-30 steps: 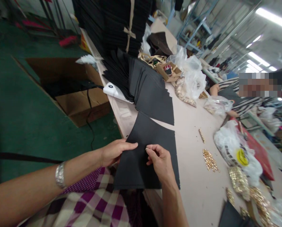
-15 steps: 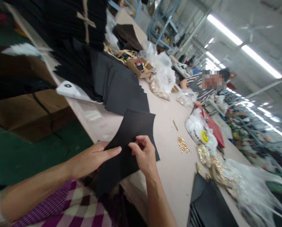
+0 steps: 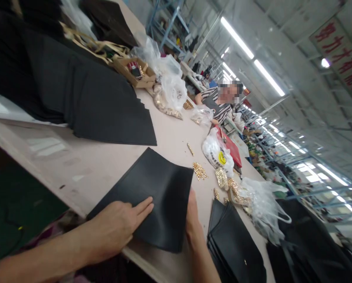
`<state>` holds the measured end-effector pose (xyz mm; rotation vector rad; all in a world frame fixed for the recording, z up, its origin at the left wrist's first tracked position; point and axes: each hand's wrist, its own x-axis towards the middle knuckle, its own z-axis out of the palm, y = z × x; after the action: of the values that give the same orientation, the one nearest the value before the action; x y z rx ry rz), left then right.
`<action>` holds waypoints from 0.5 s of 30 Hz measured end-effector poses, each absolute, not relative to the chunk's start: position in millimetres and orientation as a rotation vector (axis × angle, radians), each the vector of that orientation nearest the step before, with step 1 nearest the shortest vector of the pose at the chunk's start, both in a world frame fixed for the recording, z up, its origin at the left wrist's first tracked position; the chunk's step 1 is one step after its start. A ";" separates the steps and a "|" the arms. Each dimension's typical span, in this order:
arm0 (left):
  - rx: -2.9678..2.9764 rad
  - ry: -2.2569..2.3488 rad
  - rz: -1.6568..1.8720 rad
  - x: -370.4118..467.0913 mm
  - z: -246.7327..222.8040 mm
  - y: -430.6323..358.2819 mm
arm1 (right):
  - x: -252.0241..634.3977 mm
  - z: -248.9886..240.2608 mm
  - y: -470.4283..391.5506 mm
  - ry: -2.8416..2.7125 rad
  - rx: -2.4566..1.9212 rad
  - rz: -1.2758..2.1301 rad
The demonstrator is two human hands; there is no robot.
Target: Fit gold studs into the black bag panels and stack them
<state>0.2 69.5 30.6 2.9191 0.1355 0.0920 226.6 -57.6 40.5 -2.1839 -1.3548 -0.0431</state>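
Far left: white object, can't tell what, partly under a fanned pile of black pieces on the tabletop. Green floor below the front edge.

Left hand: back up, at the near-left side of the black sheet. Two fingers straight, close together, on its top face; the rest curled under the hand. Can't tell if it grips.

Cardboard box behind the pile: open, small red-and-black item and gold bits in it. Clear bag just right of the box, marked in pen.

Sheet sits in front of the pile, between the hands, near corner out past the tabletop's front edge. Face slightly bowed, shiny.

Right hand: at the sheet's right edge, fingers partly behind it. Grip hidden, can't tell if they're wide or narrow.

Past the sheet's right corner: loose gold pieces, short gold row behind them. Co-worker in stripes across the tabletop. Further right: white bag with yellow smiley, red item beside it, bagged gold parts nearer.

Near right: second black pile, one small gold bit on top. Crumpled clear plastic behind that.
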 end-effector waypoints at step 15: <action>2.819 0.195 0.034 -1.9 31.0 59.9 | 346.1 42.7 -51.4 -1.316 -2.927 -0.203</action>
<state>-1.9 59.9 31.0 2.8192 0.1950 0.0342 346.1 -51.4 42.7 -2.9270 -1.3162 -0.2031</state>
